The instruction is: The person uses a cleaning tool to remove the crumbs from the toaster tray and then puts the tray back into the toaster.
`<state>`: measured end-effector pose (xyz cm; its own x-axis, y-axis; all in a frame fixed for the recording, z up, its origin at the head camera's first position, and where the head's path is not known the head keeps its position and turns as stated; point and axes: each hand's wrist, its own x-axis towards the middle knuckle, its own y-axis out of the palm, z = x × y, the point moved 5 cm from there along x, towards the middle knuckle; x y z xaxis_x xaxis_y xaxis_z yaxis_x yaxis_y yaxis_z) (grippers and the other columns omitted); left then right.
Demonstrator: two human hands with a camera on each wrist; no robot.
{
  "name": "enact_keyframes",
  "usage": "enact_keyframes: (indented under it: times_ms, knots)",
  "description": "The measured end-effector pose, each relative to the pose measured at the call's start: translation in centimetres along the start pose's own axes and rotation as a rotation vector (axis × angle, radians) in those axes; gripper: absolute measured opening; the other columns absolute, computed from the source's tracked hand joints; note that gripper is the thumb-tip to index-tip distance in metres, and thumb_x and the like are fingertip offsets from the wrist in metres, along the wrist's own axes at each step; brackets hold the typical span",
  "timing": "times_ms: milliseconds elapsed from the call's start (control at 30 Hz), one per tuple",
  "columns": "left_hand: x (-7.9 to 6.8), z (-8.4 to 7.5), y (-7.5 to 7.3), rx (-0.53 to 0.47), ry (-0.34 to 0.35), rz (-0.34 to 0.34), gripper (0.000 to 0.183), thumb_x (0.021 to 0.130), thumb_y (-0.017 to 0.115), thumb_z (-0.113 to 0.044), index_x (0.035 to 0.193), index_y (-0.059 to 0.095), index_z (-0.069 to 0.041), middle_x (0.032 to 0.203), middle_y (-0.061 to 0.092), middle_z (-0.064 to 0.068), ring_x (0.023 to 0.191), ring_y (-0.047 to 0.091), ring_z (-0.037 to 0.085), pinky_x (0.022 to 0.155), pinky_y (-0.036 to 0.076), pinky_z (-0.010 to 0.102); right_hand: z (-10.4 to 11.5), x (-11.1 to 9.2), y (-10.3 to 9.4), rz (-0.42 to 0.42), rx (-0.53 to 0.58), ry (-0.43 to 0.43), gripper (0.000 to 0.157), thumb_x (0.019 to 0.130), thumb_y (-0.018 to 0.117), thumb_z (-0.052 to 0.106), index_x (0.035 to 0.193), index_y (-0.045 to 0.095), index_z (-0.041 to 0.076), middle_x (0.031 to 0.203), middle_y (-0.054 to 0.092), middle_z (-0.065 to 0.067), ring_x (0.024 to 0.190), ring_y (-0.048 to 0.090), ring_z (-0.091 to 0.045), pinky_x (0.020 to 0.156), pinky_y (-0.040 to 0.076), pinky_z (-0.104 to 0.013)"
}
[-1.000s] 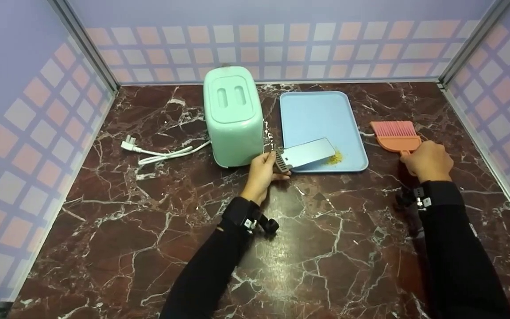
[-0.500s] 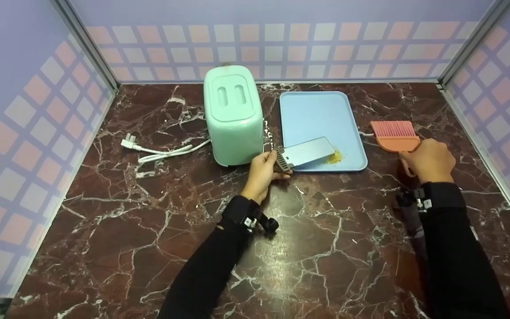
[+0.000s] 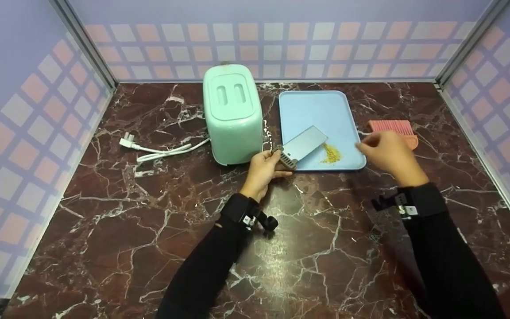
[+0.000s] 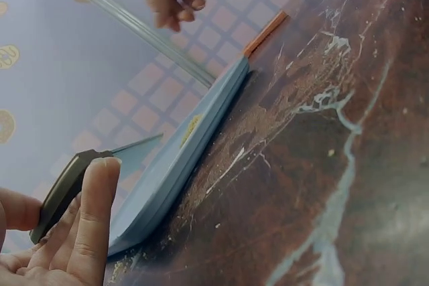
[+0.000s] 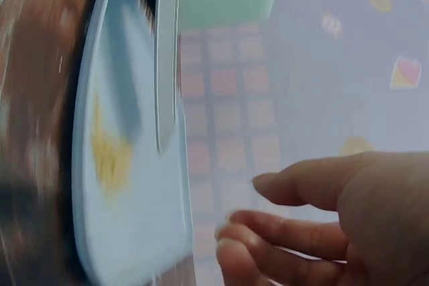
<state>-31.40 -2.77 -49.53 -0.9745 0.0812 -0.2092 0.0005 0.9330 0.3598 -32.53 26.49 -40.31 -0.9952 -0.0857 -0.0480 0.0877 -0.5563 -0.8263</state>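
My left hand (image 3: 263,173) pinches the ridged end of a flat metal toaster crumb tray (image 3: 303,142), tilted over the near left part of a light blue serving tray (image 3: 314,106). Yellow crumbs (image 3: 332,154) lie on the blue tray beside the plate's far edge. In the left wrist view, thumb and fingers grip the dark end piece (image 4: 62,192). Past the blue tray's right edge, my right hand (image 3: 392,155) hovers with nothing in it. The right wrist view shows its fingers (image 5: 288,236) loosely bent, the thumb apart from them.
A mint-green toaster (image 3: 233,124) stands left of the blue tray, its white cord and plug (image 3: 131,144) lying further left. An orange-pink brush (image 3: 391,127) lies to the right, partly hidden behind the right hand. Patterned walls enclose the marble table (image 3: 219,266).
My right hand has let go of the brush and moved left toward the blue tray. The crumb tray has turned in my left hand, its free end now further up, exposing more crumbs.
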Motion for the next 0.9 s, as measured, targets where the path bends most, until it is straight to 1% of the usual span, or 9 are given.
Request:
enact_keyframes:
  times_ms: [67, 133, 200, 267, 367, 467, 567, 733, 900]
  knots:
    - [0.0, -0.2, 0.3, -0.009, 0.001, 0.004, 0.022, 0.114, 0.05, -0.008, 0.117, 0.06, 0.011, 0.104, 0.073, 0.025, 0.08, 0.076, 0.024, 0.076, 0.069, 0.034, 1.1, 0.0, 1.0, 0.059, 0.068, -0.02, 0.038, 0.105, 0.069, 0.031, 0.117, 0.073, -0.005, 0.11, 0.075, -0.025, 0.092, 0.073, -0.035, 0.071, 0.063, -0.036]
    - [-0.1, -0.4, 0.6, -0.027, -0.006, 0.001, 0.02, 0.114, 0.05, -0.006, 0.119, 0.059, 0.011, 0.109, 0.073, 0.027, 0.082, 0.076, 0.026, 0.076, 0.069, 0.034, 2.1, 0.1, 2.3, 0.122, 0.15, -0.029, 0.038, 0.106, 0.068, 0.03, 0.12, 0.072, -0.006, 0.108, 0.075, -0.026, 0.086, 0.076, -0.029, 0.066, 0.065, -0.03]
    - [-0.1, -0.6, 0.8, -0.042, -0.015, -0.001, 0.018, 0.113, 0.049, -0.004, 0.121, 0.056, 0.011, 0.113, 0.071, 0.028, 0.084, 0.075, 0.027, 0.077, 0.069, 0.034, 2.8, 0.2, 3.9, 0.187, 0.248, -0.027, 0.039, 0.107, 0.067, 0.026, 0.124, 0.069, -0.01, 0.111, 0.074, -0.029, 0.082, 0.076, -0.024, 0.066, 0.068, -0.032]
    - [-0.1, -0.7, 1.0, -0.052, -0.026, -0.008, 0.016, 0.112, 0.049, -0.002, 0.122, 0.054, 0.01, 0.116, 0.07, 0.029, 0.085, 0.075, 0.028, 0.077, 0.069, 0.035, 3.4, 0.2, 5.8, 0.248, 0.373, 0.004, 0.042, 0.108, 0.066, 0.023, 0.129, 0.065, -0.013, 0.114, 0.072, -0.031, 0.079, 0.076, -0.019, 0.069, 0.069, -0.034]
    - [-0.1, -0.7, 1.3, -0.048, -0.025, -0.019, 0.01, 0.111, 0.051, 0.0, 0.118, 0.052, 0.007, 0.115, 0.069, 0.028, 0.086, 0.075, 0.028, 0.078, 0.07, 0.036, 3.9, 0.2, 8.5, 0.295, 0.598, 0.066, 0.045, 0.109, 0.065, 0.017, 0.136, 0.056, -0.018, 0.112, 0.072, -0.032, 0.077, 0.077, -0.017, 0.073, 0.069, -0.035]
    - [-0.1, -0.4, 1.6, -0.035, -0.017, -0.034, 0.005, 0.11, 0.052, 0.0, 0.113, 0.052, 0.004, 0.112, 0.07, 0.027, 0.088, 0.075, 0.028, 0.083, 0.069, 0.038, 4.2, 0.1, 10.3, 0.282, 0.818, 0.121, 0.049, 0.109, 0.064, 0.015, 0.139, 0.049, -0.021, 0.1, 0.076, -0.025, 0.076, 0.078, -0.018, 0.074, 0.069, -0.034]
    - [-0.1, 0.1, 1.8, -0.028, -0.017, -0.049, 0.007, 0.11, 0.052, 0.0, 0.115, 0.052, 0.005, 0.113, 0.069, 0.024, 0.094, 0.076, 0.03, 0.092, 0.067, 0.042, 4.5, -0.2, 11.4, 0.248, 0.965, 0.143, 0.047, 0.109, 0.063, 0.014, 0.139, 0.05, -0.02, 0.091, 0.076, -0.015, 0.075, 0.077, -0.02, 0.075, 0.07, -0.035]
    - [-0.4, 0.7, 2.0, -0.017, -0.014, -0.077, 0.015, 0.11, 0.053, -0.001, 0.122, 0.053, 0.009, 0.115, 0.069, 0.024, 0.106, 0.076, 0.035, 0.101, 0.064, 0.044, 4.9, -0.6, 12.3, 0.211, 1.051, 0.139, 0.045, 0.108, 0.065, 0.014, 0.137, 0.053, -0.018, 0.094, 0.075, -0.015, 0.078, 0.077, -0.02, 0.079, 0.069, -0.035]
    - [-0.4, 0.7, 2.4, -0.013, -0.014, -0.06, 0.017, 0.11, 0.053, 0.0, 0.124, 0.053, 0.009, 0.115, 0.07, 0.025, 0.101, 0.077, 0.032, 0.101, 0.064, 0.044, 5.0, -0.6, 12.5, 0.174, 1.108, 0.161, 0.042, 0.108, 0.064, 0.011, 0.136, 0.052, -0.019, 0.1, 0.074, -0.015, 0.078, 0.076, -0.018, 0.08, 0.069, -0.032]
